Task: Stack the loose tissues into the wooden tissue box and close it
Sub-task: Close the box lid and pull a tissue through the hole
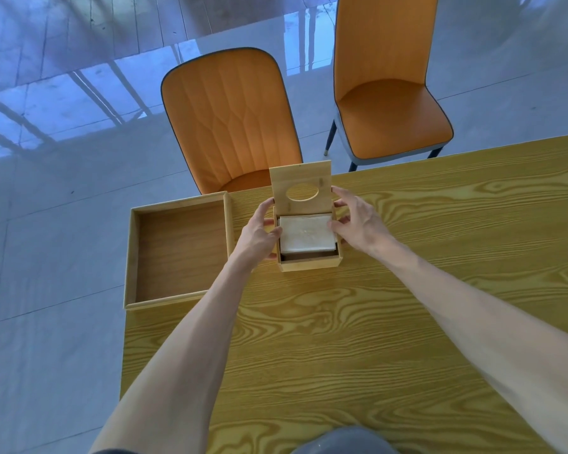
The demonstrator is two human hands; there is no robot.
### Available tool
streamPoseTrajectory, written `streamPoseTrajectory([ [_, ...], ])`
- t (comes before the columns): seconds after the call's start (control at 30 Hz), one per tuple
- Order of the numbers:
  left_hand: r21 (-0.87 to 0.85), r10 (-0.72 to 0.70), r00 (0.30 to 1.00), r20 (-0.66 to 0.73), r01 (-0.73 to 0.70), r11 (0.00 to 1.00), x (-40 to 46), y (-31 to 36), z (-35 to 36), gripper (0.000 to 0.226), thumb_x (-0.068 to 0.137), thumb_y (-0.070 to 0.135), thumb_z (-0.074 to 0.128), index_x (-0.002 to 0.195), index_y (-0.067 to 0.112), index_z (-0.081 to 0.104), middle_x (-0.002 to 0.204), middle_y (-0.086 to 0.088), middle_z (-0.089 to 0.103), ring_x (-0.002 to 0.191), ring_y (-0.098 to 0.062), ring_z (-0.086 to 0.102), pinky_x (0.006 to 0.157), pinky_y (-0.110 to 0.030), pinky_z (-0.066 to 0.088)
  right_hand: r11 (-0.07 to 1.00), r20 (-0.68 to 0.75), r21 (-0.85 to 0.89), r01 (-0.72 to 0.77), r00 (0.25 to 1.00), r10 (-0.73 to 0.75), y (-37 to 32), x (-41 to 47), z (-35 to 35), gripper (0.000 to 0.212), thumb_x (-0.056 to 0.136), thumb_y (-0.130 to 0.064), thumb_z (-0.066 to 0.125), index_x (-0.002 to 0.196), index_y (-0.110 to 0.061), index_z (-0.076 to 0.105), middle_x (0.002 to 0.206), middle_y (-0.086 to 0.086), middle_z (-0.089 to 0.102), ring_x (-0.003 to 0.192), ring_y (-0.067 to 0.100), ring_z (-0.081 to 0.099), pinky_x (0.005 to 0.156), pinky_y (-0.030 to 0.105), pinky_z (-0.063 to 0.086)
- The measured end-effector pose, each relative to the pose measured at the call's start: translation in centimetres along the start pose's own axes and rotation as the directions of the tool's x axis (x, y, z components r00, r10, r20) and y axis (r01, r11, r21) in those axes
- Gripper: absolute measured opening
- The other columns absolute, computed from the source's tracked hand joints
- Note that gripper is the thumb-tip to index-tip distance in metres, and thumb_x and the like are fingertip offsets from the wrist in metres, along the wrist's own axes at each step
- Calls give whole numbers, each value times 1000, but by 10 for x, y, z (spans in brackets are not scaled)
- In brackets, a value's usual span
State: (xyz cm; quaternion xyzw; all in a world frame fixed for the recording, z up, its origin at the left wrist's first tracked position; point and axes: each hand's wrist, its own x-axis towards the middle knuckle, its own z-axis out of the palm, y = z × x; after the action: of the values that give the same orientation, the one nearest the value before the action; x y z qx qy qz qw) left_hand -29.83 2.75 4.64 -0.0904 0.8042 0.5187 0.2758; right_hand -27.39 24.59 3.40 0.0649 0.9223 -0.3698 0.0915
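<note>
On counter [374, 322], left hand [258, 235] and right hand [358, 224] flank wooden tissue box [309, 265], both grips loose and holding nothing, squaring tissues [307, 235] so lid [300, 188], upright, can shut

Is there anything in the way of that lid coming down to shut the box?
Possibly the fingers. The lid stands upright at the back of the box, and the tissues lie below the rim. But the left hand and right hand curl over the side edges, so they must move clear first.
</note>
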Motion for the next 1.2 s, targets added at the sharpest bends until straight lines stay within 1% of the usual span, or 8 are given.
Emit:
streamPoseTrajectory([
  [0.1,8,15,1000,-22,-14,1000,-2,0,2,63,100,9,54,148,43,32,141,-6,50,105,-21,60,64,-36,62,1000,11,21,6,1000,-6,1,-1,-1,76,90,-19,70,152,-28,27,139,9,53,86,18,67,83,43,59],
  [0.37,0,43,997,-70,-43,999,-5,-3,4,49,100,11,54,139,39,41,138,-8,55,115,-28,60,71,-50,63,998,-37,55,29,999,-27,2,-5,2,60,90,-18,69,142,-25,38,129,10,59,82,16,65,77,44,61],
  [0.6,-182,-79,995,-62,67,981,-11,0,0,31,104,23,44,133,28,56,132,-6,60,113,-34,64,67,-39,60,986,-13,157,52,999,-51,8,-8,-4,29,102,-27,49,130,-19,53,129,15,61,98,30,69,75,45,61],
  [0.7,-308,-128,992,-22,115,945,-17,6,-1,42,103,43,35,134,26,58,141,-9,56,114,-32,62,82,-47,57,891,82,435,-126,992,100,1,-10,-11,24,103,-25,43,116,-30,63,127,10,65,104,34,68,75,55,61],
  [0.8,-326,-173,985,0,164,931,-21,10,-2,60,98,63,35,143,26,48,143,-9,52,116,-32,58,99,-59,48,755,185,580,-306,952,243,-12,-11,-19,25,100,-34,45,113,-27,66,136,13,58,118,32,60,76,46,59],
  [0.93,-333,-240,970,34,237,912,-27,18,-6,63,92,59,53,145,24,46,146,-10,52,117,-34,59,93,-56,53,678,297,580,-452,892,340,-24,-13,-30,59,88,-65,53,126,-20,62,137,13,56,115,33,58,78,42,57],
  [1.07,-345,-286,958,22,276,897,-34,21,-9,56,92,49,62,140,22,52,138,-8,57,109,-32,64,87,-53,57,654,346,556,-513,858,379,-31,-15,-36,64,88,-50,66,139,-15,51,136,12,57,117,34,59,94,51,54],
  [1.2,-313,-255,967,-2,242,919,-40,14,-10,54,92,44,65,140,20,52,135,-9,60,111,-32,65,90,-51,57,668,323,553,-498,867,379,-33,-23,-38,51,90,-37,68,134,-14,57,134,12,59,117,32,59,94,49,53],
])
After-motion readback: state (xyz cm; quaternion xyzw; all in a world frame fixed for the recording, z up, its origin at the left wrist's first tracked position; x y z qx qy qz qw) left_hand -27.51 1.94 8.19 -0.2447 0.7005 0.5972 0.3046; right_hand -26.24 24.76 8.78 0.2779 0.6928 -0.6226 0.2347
